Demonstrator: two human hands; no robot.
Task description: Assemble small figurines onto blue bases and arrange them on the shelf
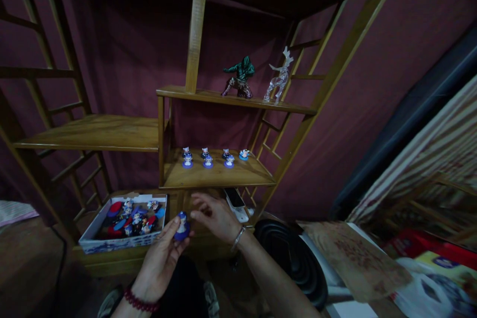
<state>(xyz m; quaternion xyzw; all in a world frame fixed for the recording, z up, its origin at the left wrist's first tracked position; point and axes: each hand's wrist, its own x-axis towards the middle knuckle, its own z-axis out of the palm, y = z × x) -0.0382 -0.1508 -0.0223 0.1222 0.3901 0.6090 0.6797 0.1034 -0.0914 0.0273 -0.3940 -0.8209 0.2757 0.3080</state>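
Observation:
My left hand [162,258] is closed around a small figurine [182,223] with a blue-purple top and a round purple base, held upright in front of the lower shelf. Just right of it, my right hand [216,216] hovers with its fingers apart and nothing in them. Similar figurines stand in two rows on the wooden shelf [219,178], among them a purple-based figurine [207,161] and a blue-based figurine [244,154]. A shallow box [112,245] at the left holds several more figurines in a jumble, some with red or blue bases.
On the upper shelf [208,95] stand a green and bronze crouching statue [240,78] and a clear deer ornament [278,77]. A phone [234,198] lies low behind my right hand. Dark coiled tubing [294,258] and a brown cardboard sheet [356,258] are at the right.

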